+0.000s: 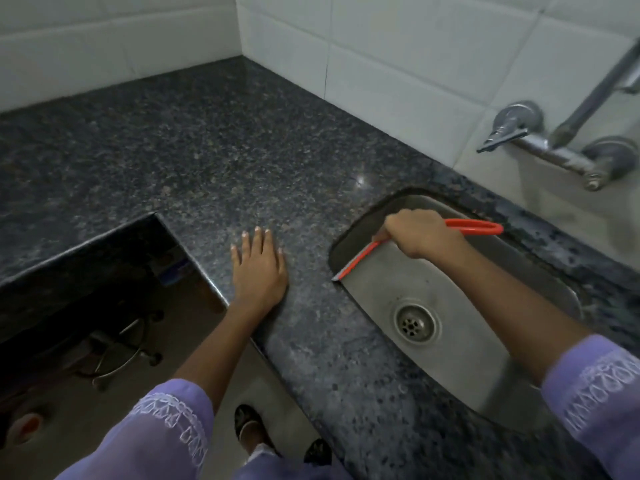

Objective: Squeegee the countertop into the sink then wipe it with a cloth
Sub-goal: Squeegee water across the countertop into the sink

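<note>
A dark speckled granite countertop runs into a tiled corner. A steel sink is set into it on the right, with a round drain. My right hand grips a red squeegee; its blade hangs over the sink's left rim and its looped red handle sticks out to the right. My left hand lies flat on the countertop near the front edge, fingers spread, holding nothing. No cloth is in view.
A chrome wall tap juts out of the white tiles above the sink. Left of my left hand the counter drops to a dark recess with a wire stand below. Floor and my feet show underneath.
</note>
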